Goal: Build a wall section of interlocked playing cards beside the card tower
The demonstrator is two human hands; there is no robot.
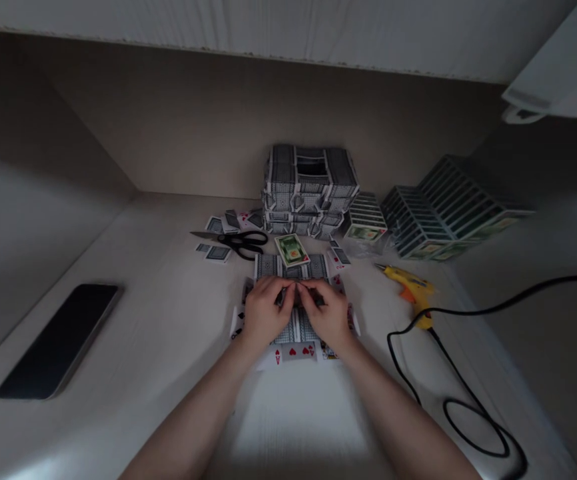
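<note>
Near the middle of the white surface lies a flat panel of playing cards point(298, 328), patterned backs up, with face-up cards along its edges. Over its centre are my left hand point(267, 310) and my right hand point(326, 312), fingertips meeting. Both hands are closed in a pinch; whatever is between the fingertips is too small to make out. Just beyond them a green and gold card pack point(292, 250) rests on the panel's far edge. Black-handled scissors point(236, 242) lie to its left, among small cut card pieces point(218, 254).
Behind stands a box built of cards point(311, 183). Stacked card packs point(448, 213) fill the back right. A yellow glue gun point(411, 283) with a looping black cord point(456, 360) lies right; a black phone point(61, 340) lies left. A white object point(563, 73) hangs upper right.
</note>
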